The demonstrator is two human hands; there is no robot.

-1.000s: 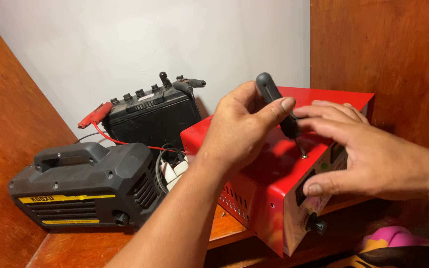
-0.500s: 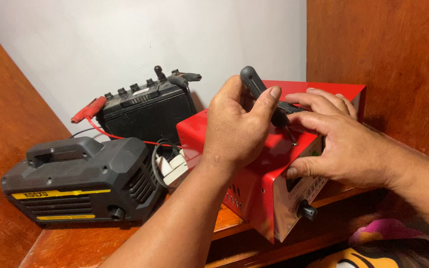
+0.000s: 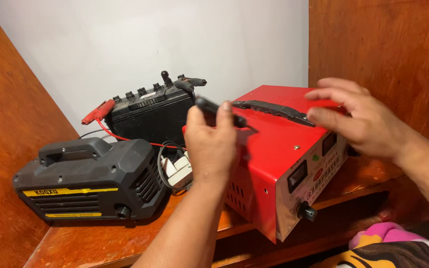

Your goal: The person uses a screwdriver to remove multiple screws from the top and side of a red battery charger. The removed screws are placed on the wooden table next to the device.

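- I'm gripping the screwdriver point(image 3: 218, 110) handle, stiff and slim, in my left hand point(image 3: 210, 144), fingers closed around it.
- My right hand point(image 3: 361, 121) is hovering, fingers open, over the red metal charger point(image 3: 279, 149); it looks heavy, best lifted by its black top handle point(image 3: 273, 109).

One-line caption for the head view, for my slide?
Left hand grips a black-handled screwdriver beside a red metal box; right hand hovers above it.

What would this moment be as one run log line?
left hand: holds screwdriver | right hand: open above red metal box | black battery behind
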